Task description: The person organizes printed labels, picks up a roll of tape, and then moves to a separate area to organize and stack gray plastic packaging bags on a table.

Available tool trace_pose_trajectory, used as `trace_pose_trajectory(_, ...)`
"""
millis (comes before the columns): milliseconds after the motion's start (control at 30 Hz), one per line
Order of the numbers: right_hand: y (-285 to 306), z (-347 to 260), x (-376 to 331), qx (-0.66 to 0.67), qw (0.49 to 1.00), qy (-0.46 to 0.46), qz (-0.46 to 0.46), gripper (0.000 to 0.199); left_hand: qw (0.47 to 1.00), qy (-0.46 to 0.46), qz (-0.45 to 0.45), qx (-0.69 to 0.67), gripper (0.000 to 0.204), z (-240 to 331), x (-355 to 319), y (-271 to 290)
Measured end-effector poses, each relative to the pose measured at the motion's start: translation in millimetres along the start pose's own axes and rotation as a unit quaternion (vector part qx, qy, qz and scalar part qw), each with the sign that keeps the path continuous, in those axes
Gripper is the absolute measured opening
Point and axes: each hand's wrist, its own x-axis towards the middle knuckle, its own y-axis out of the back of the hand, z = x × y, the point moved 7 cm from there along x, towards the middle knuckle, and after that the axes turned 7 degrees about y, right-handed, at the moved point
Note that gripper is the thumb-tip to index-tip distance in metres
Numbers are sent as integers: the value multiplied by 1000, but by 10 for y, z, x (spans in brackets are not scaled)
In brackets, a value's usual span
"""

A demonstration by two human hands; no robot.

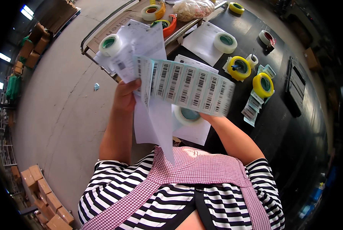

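My left hand (127,92) is closed on a strip of barcode labels (188,85), pinching it near its left end with the thumb in front. The strip is folded there and stretches out to the right, its far end blurred. A white paper sheet (162,119) hangs below that hand. My right hand (209,117) is at the strip's lower right edge; its fingers are hidden behind the labels, so their grip does not show. Behind the strip, a large clear tape roll (186,117) rests on white paper, partly covered.
On the black table (271,126) lie yellow tape rolls (263,85), loose labels (251,109), a clear roll (225,42) on paper and a black flat case (295,86). A cart (98,36) at far left bears papers, another roll (110,45) and an orange tape dispenser (170,27).
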Motion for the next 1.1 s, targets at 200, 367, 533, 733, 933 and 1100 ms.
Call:
trace_pose_trajectory(200,124,-624,-74,-295,952,71,-42,35,992,30,-35,-118,39,-732,233,418)
trace_pose_trajectory(367,365,-130,-247,117,986,-111,-30,33,977,121,-5,-177,45,-1166,303,408)
trace_pose_trajectory(533,505,-33,-476,466,854,-226,54,34,978,190,-24,-77,40,-1347,366,148)
trace_pose_trajectory(733,1097,-68,-582,161,984,-41,63,58,967,203,81,133,39,-1484,565,123)
trace_pose_trajectory(933,1087,-232,-626,-93,995,34,33,51,958,114,119,236,31,-1434,685,16)
trace_pose_trajectory(1100,1132,-874,-591,-275,921,257,94,58,908,146,151,364,38,-1560,784,279)
